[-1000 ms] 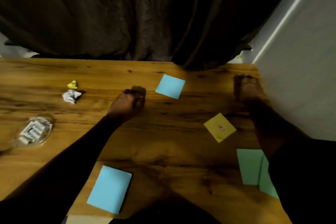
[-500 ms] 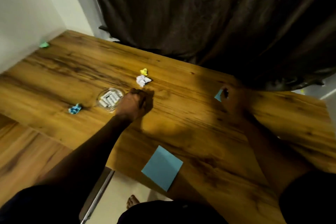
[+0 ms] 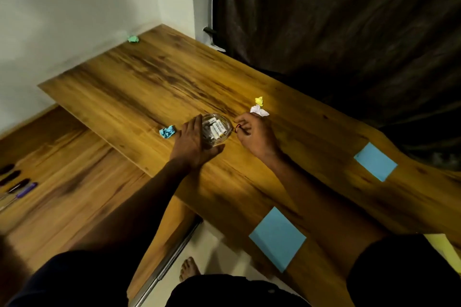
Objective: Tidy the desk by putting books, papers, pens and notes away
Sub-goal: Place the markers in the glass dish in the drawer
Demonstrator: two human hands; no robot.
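The left arm enters from 7 o'clock and extends across the near edge of the desk (image 3: 154, 77). The left hand (image 3: 193, 143) lies flat on the desktop with fingers straight and together, their inner edge touching the 9 o'clock side of the glass dish (image 3: 223, 138); the thumb is spread wide and runs along the dish's 6 o'clock side. This hand holds nothing. The dish contains several white batteries (image 3: 217, 129). The right arm enters from 5 o'clock, its forearm over the desktop. The right hand (image 3: 254, 134) sits at 3 o'clock of the dish with fingers curled, and thumb and forefinger pinch a small red object (image 3: 238, 127) just beside the dish rim; what the object is cannot be told. A crumpled blue paper (image 3: 167, 131) lies at 9 o'clock of the dish, just beside the left fingers. A crumpled white paper (image 3: 259, 110) lies at 1 o'clock, touching the right knuckles, with a crumpled yellow paper (image 3: 259, 100) just beyond it. A crumpled green paper (image 3: 133, 38) sits at the far corner, at 11 o'clock. One blue note (image 3: 375, 161) lies flat at 4 o'clock, well apart from the dish; a second blue note (image 3: 277, 239) lies at 5 o'clock at the near edge. Pens (image 3: 27, 189) lie on a lower wooden surface (image 3: 74, 169) at 8 o'clock.
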